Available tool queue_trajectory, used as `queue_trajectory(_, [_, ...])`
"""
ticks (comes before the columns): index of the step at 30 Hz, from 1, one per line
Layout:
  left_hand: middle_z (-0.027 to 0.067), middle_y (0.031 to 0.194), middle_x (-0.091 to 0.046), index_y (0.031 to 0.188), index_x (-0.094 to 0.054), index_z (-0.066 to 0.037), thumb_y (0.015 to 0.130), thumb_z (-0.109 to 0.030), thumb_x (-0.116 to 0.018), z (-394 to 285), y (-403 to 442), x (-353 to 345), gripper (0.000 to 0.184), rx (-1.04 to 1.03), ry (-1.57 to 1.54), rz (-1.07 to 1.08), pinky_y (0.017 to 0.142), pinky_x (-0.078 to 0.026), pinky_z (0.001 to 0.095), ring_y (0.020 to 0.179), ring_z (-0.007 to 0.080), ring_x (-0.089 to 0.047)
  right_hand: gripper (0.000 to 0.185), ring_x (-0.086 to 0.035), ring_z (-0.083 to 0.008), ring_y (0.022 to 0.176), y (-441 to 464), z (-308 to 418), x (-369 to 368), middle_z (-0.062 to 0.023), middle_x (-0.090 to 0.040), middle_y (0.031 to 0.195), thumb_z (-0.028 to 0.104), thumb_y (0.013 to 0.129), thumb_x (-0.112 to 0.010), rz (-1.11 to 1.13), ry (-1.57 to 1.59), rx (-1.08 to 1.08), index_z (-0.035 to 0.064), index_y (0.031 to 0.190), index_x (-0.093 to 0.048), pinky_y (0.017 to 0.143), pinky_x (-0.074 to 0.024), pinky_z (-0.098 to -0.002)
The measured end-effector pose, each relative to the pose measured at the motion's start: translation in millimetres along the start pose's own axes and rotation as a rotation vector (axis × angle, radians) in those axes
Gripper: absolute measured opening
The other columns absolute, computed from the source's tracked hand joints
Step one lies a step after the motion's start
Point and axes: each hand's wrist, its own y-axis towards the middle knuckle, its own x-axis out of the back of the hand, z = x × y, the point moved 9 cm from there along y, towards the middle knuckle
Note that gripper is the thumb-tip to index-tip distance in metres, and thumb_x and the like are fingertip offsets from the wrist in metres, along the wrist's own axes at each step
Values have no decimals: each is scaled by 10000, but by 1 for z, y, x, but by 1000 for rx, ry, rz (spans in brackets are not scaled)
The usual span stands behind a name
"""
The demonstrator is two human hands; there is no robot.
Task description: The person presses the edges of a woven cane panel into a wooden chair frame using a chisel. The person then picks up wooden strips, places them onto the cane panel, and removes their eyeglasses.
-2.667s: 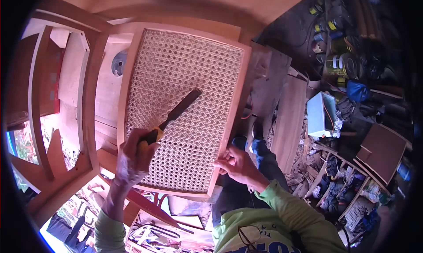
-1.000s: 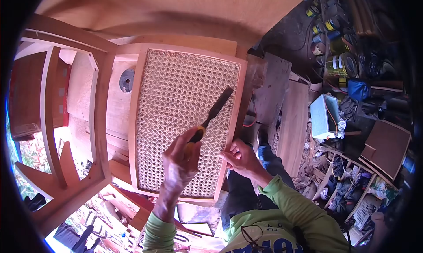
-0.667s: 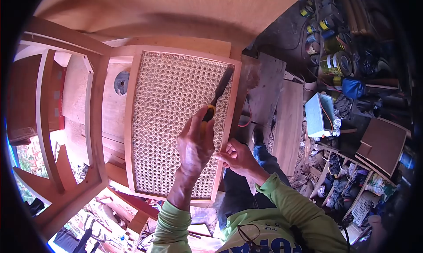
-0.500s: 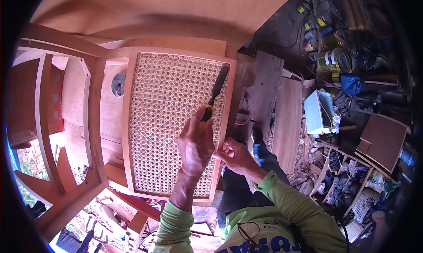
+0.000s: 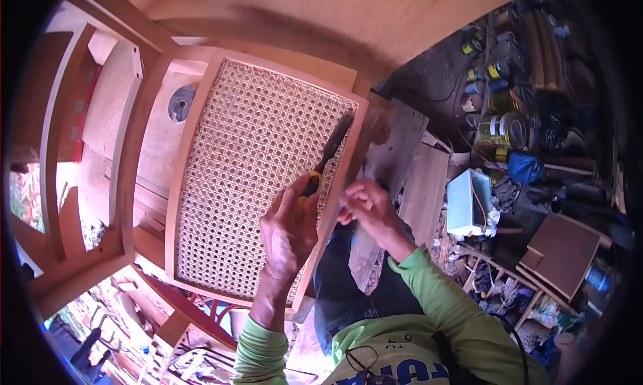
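Observation:
A chisel [image 5: 336,139] with a dark flat blade and a yellow-and-black handle lies along the right side of a woven cane panel [image 5: 248,177]. My left hand [image 5: 289,234] is wrapped round its handle, the blade pointing up and right near the inner edge of the frame. A pale wooden frame [image 5: 189,164] surrounds the cane. My right hand [image 5: 376,214] is just right of the frame's right side, its fingers curled and drawn together. Whatever they may hold is too small or hidden to see.
A slatted wooden structure [image 5: 125,144] stands at left, with a grey disc [image 5: 181,104] on the board behind it. Large plywood [image 5: 281,13] spans the top. At right are paint cans [image 5: 502,129], a light blue box [image 5: 461,207], a brown board [image 5: 561,254] and scattered scraps.
My right hand has lifted off the frame's right edge and moved slightly up and right. The view has turned, so the panel appears tilted. My left hand keeps hold of the chisel.

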Motion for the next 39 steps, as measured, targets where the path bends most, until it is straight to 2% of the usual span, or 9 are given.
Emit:
queue_trajectory(1, [214, 1129, -797, 1370, -714, -36, 994, -60, -760, 0, 1, -1, 380, 1, -8, -7, 725, -651, 425, 902, 351, -827, 260, -782, -217, 838, 11, 8, 6, -146, -740, 1026, 155, 1084, -733, 29, -24, -13, -15, 1214, -586, 751, -663, -351])
queue_trajectory(10, [169, 1076, -809, 1367, -724, -48, 999, -94, -772, -1, 9, -23, 374, 15, 22, -89, 693, -626, 395, 790, 278, -797, 337, -778, -195, 811, 62, 19, 2, -136, -757, 1029, 123, 1011, -833, 266, 94, -44, -2, 1199, -583, 724, -670, -331])
queue_trajectory(12, [79, 984, -764, 1365, -696, 1, 1095, -183, -704, 28, -7, -42, 327, 593, -601, 25, 580, -489, 253, 693, 67, -623, 349, -769, -176, 832, 61, 21, 4, -123, -757, 1021, 113, 1002, -842, 282, 116, -86, 2, 1198, -576, 736, -668, -324])
queue_trajectory(16, [-27, 757, -593, 1270, -632, -16, 1114, -297, -697, 14, -23, -38, 328, 705, -954, -178, 484, -354, 218, 564, 38, -496, 340, -756, -155, 863, 64, 15, 1, -105, -725, 1049, 121, 1007, -840, 346, 132, -104, 7, 1178, -569, 741, -667, -321])
queue_trajectory(23, [-29, 904, -669, 1317, -697, 11, 1083, -178, -728, 1, -47, -14, 303, 531, -283, -253, 661, -487, 232, 748, 51, -574, 297, -770, -169, 814, 72, 19, 4, -103, -747, 998, 143, 1036, -808, 412, 67, -161, -9, 1163, -587, 724, -665, -316])
queue_trajectory(26, [118, 883, -750, 1364, -662, -42, 1034, -101, -722, -22, -26, -26, 341, 412, 79, -166, 620, -556, 337, 701, 181, -721, 292, -776, -170, 830, 71, 27, 6, -113, -758, 999, 158, 1044, -804, 408, 94, -182, -17, 1165, -605, 726, -664, -314])
queue_trajectory(27, [179, 905, -772, 1376, -649, -69, 1012, -93, -731, -29, -19, -31, 374, 388, 106, -156, 594, -572, 387, 676, 270, -760, 290, -778, -170, 831, 72, 26, 7, -118, -761, 998, 159, 1043, -806, 404, 72, -182, -19, 1163, -610, 728, -663, -312])
queue_trajectory(33, [204, 1042, -799, 1417, -670, -72, 1006, -54, -723, -32, -19, -44, 415, 240, 109, -221, 725, -637, 406, 862, 325, -825, 295, -794, -182, 835, 90, 33, 15, -154, -781, 992, 138, 1029, -821, 331, 14, -153, -44, 1136, -615, 729, -659, -297])
queue_trajectory(39, [203, 1112, -797, 1429, -672, -32, 1016, -16, -697, -31, -14, -49, 414, 300, 110, -210, 769, -623, 355, 909, 252, -804, 270, -810, -194, 858, 88, 49, 19, -168, -797, 976, 102, 1024, -811, 274, 8, -160, -54, 1118, -611, 720, -656, -290])
